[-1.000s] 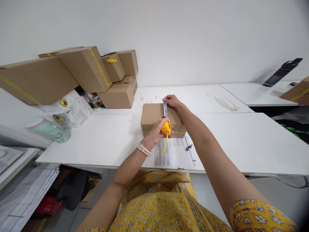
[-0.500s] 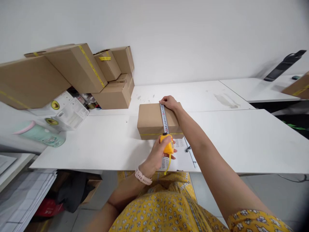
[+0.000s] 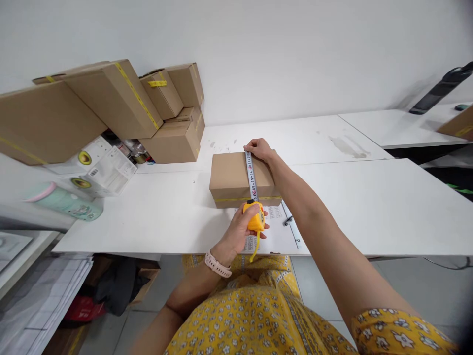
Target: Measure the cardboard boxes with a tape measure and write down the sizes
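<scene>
A brown cardboard box (image 3: 231, 172) with a yellow stripe along its front lies in front of me on the white table. My left hand (image 3: 240, 229) is closed around a yellow tape measure (image 3: 254, 217) just at the near side of the box, its yellow wrist strap hanging down. The white blade (image 3: 251, 177) is drawn out across the box top to the far edge. There my right hand (image 3: 260, 149) pinches the blade's end between thumb and finger. Printed paper (image 3: 275, 227) is partly under the box, with a dark pen (image 3: 288, 221) on it.
Several cardboard boxes (image 3: 170, 143) are stacked at the back left. Beside them are a white carton with avocado pictures (image 3: 111, 170) and a mint-green tumbler (image 3: 70, 203). A black bottle (image 3: 439, 88) stands at the far right, near another box (image 3: 458, 123).
The view has shifted slightly, so the scene sits a little higher in the picture. Both hands keep their grip, and the blade stays stretched over the box.
</scene>
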The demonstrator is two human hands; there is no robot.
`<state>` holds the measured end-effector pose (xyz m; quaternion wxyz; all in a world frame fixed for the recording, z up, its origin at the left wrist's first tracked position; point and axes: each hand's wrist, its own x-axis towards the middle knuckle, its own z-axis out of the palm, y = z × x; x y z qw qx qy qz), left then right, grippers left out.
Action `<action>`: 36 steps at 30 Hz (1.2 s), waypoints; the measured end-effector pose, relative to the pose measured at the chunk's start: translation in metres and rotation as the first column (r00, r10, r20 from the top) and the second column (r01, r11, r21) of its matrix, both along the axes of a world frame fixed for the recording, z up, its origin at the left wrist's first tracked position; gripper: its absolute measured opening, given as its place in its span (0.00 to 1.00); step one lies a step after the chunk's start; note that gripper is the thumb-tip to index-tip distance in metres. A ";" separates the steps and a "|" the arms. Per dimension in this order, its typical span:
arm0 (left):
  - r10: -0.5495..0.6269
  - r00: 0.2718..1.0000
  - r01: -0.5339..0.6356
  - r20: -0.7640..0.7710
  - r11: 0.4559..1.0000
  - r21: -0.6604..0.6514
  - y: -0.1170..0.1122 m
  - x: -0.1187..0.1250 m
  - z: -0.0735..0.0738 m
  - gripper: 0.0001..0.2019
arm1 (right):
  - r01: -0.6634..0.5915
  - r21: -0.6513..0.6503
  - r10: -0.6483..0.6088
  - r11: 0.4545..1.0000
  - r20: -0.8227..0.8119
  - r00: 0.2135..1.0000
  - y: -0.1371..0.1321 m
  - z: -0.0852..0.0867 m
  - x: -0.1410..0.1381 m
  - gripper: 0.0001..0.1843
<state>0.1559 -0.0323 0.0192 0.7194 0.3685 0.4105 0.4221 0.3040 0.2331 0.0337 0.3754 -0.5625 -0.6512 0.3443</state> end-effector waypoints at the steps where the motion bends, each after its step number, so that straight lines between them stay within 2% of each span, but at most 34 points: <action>1: -0.005 1.000 0.005 -0.004 1.000 0.011 -0.001 -0.003 0.000 0.28 | -0.004 0.018 0.005 1.000 -0.062 0.998 -0.007 0.007 0.003 0.12; 3: -0.010 1.000 0.011 -0.020 0.999 0.047 -0.005 -0.013 -0.002 0.28 | -0.017 0.113 0.037 0.993 -0.177 0.984 -0.024 0.021 0.013 0.13; 5: 0.009 0.998 -0.002 -0.058 0.993 0.118 -0.010 -0.028 -0.006 0.29 | 0.006 0.263 0.063 0.965 -0.252 0.966 -0.048 0.031 0.030 0.16; 7: 0.092 0.990 -0.066 -0.110 0.973 0.222 -0.014 -0.047 -0.012 0.32 | 0.112 0.352 0.005 0.929 -0.316 0.949 -0.078 0.029 0.051 0.20; 10: 0.323 0.931 -0.247 -0.167 0.899 0.362 -0.009 -0.079 -0.025 0.34 | 0.391 0.331 -0.257 0.859 -0.382 0.888 -0.128 -0.002 0.080 0.23; 12: 0.453 0.874 -0.354 -0.176 0.841 0.409 0.002 -0.096 -0.034 0.34 | 0.470 0.252 -0.369 0.846 -0.362 0.856 -0.156 -0.034 0.090 0.25; 13: 0.481 0.859 -0.379 -0.175 0.827 0.415 0.008 -0.103 -0.038 0.33 | 0.456 0.194 -0.376 0.869 -0.340 0.862 -0.167 -0.050 0.092 0.26; 15: 0.468 0.869 -0.378 -0.161 0.837 0.396 0.022 -0.112 -0.043 0.32 | 0.355 0.096 -0.309 0.930 -0.322 0.895 -0.179 -0.075 0.090 0.30; 17: 0.405 0.903 -0.332 -0.141 0.869 0.367 0.034 -0.115 -0.041 0.30 | 0.252 0.081 -0.217 0.964 -0.301 0.929 -0.181 -0.086 0.083 0.34; 19: 0.360 0.924 -0.294 -0.125 0.882 0.367 0.045 -0.118 -0.033 0.28 | 0.209 0.151 -0.169 0.966 -0.243 0.955 -0.176 -0.081 0.076 0.36; 22: 0.358 0.928 -0.283 -0.104 0.858 0.429 0.059 -0.122 -0.008 0.27 | 0.209 0.281 -0.180 0.937 -0.126 0.976 -0.164 -0.054 0.068 0.36; 25: 0.369 0.925 -0.283 -0.092 0.830 0.481 0.072 -0.126 0.019 0.28 | 0.275 0.332 -0.275 0.902 -0.049 0.960 -0.151 -0.026 0.061 0.30; 28: 0.400 0.910 -0.293 -0.104 0.802 0.520 0.072 -0.122 0.035 0.27 | 0.361 0.412 -0.393 0.837 -0.008 0.920 -0.135 -0.012 0.053 0.22; 29: 0.411 0.905 -0.296 -0.106 0.789 0.538 0.067 -0.117 0.036 0.28 | 0.347 0.460 -0.396 0.817 0.010 0.918 -0.128 -0.009 0.050 0.20; 31: 0.397 0.912 -0.280 -0.100 0.783 0.556 0.049 -0.105 0.032 0.29 | 0.241 0.542 -0.333 0.805 0.078 0.940 -0.115 -0.005 0.045 0.15; 32: 0.361 0.928 -0.259 -0.092 0.801 0.539 0.039 -0.097 0.026 0.30 | 0.172 0.560 -0.288 0.810 0.124 0.950 -0.109 -0.002 0.042 0.14; 34: 0.234 0.969 -0.174 -0.083 0.878 0.446 0.017 -0.082 0.011 0.31 | 0.071 0.563 -0.229 0.823 0.215 0.950 -0.098 0.004 0.038 0.15; 36: 0.121 0.990 -0.092 -0.067 0.938 0.335 0.000 -0.069 -0.007 0.30 | 0.038 0.561 -0.236 0.827 0.285 0.929 -0.090 0.009 0.034 0.17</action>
